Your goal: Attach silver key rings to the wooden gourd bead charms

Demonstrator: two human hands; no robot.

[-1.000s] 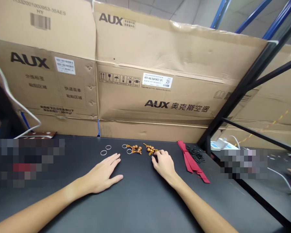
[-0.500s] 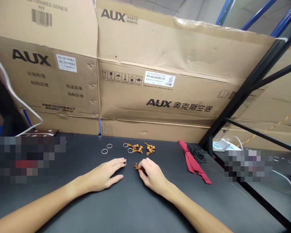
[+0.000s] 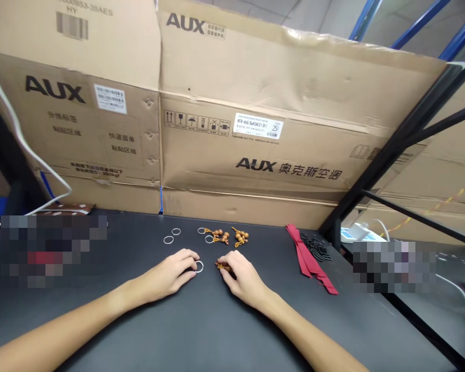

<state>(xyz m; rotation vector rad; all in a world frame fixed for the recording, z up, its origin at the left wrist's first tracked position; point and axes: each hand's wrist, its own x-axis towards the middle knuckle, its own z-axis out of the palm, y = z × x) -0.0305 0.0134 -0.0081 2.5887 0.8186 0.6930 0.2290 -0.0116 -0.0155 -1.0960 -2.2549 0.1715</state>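
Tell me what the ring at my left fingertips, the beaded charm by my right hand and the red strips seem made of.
Ring: likely metal, polished, from its thin, bright silvery band.
Beaded charm: probably smooth wood, from its rounded brown beads; partly hidden, so plastic is possible.
Red strips: apparently matte fabric, from their dull, flat, ribbon-like look.

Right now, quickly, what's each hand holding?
Left hand: closed, thumb and fingertips pinching a thin, round silver-coloured ring.
Right hand: closed on a brown beaded charm with orange cord, partly hidden.
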